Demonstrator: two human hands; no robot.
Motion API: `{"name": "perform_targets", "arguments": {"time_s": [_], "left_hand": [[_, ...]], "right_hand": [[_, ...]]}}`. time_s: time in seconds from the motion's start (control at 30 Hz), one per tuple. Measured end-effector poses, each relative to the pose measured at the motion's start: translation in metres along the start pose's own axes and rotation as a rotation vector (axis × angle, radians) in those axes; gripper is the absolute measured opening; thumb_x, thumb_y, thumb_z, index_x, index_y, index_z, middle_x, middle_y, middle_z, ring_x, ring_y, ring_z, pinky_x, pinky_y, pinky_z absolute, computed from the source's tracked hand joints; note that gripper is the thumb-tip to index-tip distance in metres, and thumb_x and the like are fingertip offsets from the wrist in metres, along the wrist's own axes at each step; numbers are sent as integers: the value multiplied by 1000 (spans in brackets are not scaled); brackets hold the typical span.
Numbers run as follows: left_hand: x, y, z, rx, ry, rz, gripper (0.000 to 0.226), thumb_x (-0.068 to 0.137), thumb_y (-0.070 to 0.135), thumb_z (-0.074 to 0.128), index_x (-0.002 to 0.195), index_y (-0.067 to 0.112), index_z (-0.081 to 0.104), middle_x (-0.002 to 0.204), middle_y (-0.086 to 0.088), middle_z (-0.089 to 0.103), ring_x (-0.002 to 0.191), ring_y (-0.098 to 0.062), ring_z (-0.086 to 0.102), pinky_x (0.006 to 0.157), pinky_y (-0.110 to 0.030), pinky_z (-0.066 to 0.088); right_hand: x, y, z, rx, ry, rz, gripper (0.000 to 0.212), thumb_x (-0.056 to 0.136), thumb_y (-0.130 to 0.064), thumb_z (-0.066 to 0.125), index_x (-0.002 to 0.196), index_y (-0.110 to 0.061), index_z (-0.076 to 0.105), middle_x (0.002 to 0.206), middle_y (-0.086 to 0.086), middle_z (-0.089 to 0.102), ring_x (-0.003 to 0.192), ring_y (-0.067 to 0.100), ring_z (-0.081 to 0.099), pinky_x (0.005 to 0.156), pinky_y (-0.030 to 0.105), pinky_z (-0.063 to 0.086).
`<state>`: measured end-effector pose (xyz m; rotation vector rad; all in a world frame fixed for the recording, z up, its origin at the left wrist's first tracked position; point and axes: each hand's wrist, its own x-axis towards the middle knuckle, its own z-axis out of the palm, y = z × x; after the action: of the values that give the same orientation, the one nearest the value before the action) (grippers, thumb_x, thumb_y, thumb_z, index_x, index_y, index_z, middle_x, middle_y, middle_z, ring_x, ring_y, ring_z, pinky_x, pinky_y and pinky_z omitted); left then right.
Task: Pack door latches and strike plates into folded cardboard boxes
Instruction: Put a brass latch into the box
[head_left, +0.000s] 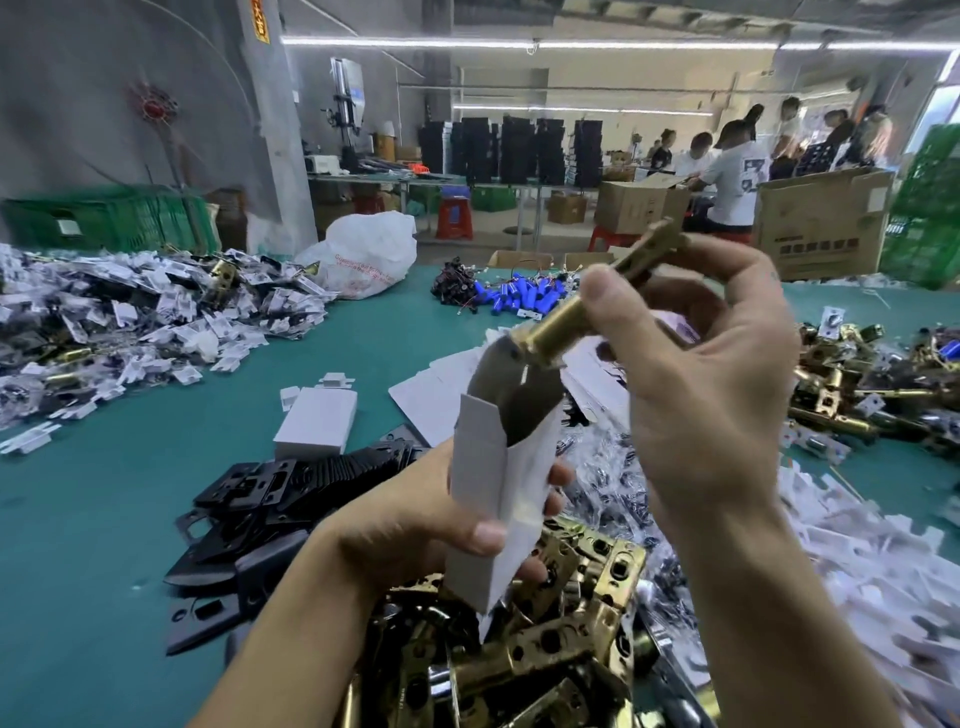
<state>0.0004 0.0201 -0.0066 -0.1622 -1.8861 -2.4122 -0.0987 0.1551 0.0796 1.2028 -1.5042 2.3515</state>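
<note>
My left hand (415, 525) grips a small white cardboard box (493, 483), held upright with its top flaps open. My right hand (696, 364) pinches a brass door latch (561, 325) just above the box; its black faceplate end points down into the opening. Below my hands lies a heap of brass latches (550, 649). Black strike plates (291, 493) are stacked to the left of the box. One closed white box (317, 421) lies on the green table beyond them.
A big pile of white boxes and bagged parts (130, 322) covers the table's left. More brass latches (872, 384) lie at the right, flat white box blanks (857, 561) at lower right. Blue cylinders (524, 296) and a white plastic bag (363, 254) sit far back. People work at cartons behind.
</note>
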Motion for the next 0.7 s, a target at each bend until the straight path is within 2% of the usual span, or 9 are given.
{"name": "perform_targets", "arguments": {"time_s": [0.07, 0.13, 0.2, 0.3, 0.37, 0.47, 0.57, 0.7], "left_hand": [[0, 0, -1, -25, 1, -10, 99, 55, 33, 98, 136, 8, 49, 121, -10, 61, 112, -26, 58, 88, -55, 56], [0, -1, -2, -47, 9, -9, 93, 54, 33, 99, 132, 10, 54, 117, -10, 64, 109, -26, 61, 85, -52, 57], [-1, -1, -2, -64, 21, 1, 88, 53, 34, 98, 128, 10, 58, 113, -9, 67, 105, -25, 65, 81, -49, 59], [-3, -1, -1, -122, 5, 24, 86, 58, 32, 96, 127, 4, 51, 105, -9, 69, 97, -24, 69, 76, -45, 60], [-4, -1, -2, -153, -21, 42, 84, 63, 32, 94, 127, 3, 47, 106, -9, 69, 97, -24, 69, 75, -43, 60], [-3, -2, -6, -219, -32, 54, 74, 63, 30, 94, 125, 7, 60, 111, -10, 67, 101, -25, 66, 76, -44, 59], [-3, -5, -9, -237, -13, 56, 69, 62, 30, 95, 122, 9, 66, 113, -13, 66, 103, -26, 65, 77, -46, 58], [-3, -7, -11, -281, -62, 40, 70, 66, 26, 93, 125, 7, 62, 117, -16, 61, 103, -28, 63, 78, -47, 57]], "right_hand": [[2, -2, 5, -93, -36, -74, 49, 81, -13, 80, 117, -21, 47, 85, -4, 66, 80, 11, 70, 69, 25, 59], [2, -2, 7, -208, -110, -134, 53, 79, -16, 81, 116, -30, 46, 81, -6, 64, 74, 12, 68, 64, 29, 59], [0, 1, 8, -297, -232, -146, 45, 80, -19, 80, 113, -33, 53, 76, -6, 65, 72, 12, 68, 62, 34, 59], [-4, 6, 11, -434, -328, -168, 34, 78, -23, 81, 106, -31, 62, 73, -9, 68, 69, 8, 66, 57, 25, 53], [-5, 8, 12, -442, -346, -139, 27, 79, -29, 79, 101, -31, 64, 71, -11, 68, 66, 5, 64, 48, 18, 49], [-2, 10, 9, -448, -318, -131, 12, 86, -36, 72, 88, -26, 64, 68, -14, 68, 58, 7, 58, 48, 12, 38], [0, 8, 6, -413, -338, -103, 10, 90, -28, 70, 83, -22, 66, 69, -17, 66, 46, 8, 54, 41, 15, 39], [4, 8, 7, -388, -387, -32, 11, 89, -22, 69, 81, -20, 63, 64, -17, 65, 47, 8, 55, 40, 12, 37]]}}
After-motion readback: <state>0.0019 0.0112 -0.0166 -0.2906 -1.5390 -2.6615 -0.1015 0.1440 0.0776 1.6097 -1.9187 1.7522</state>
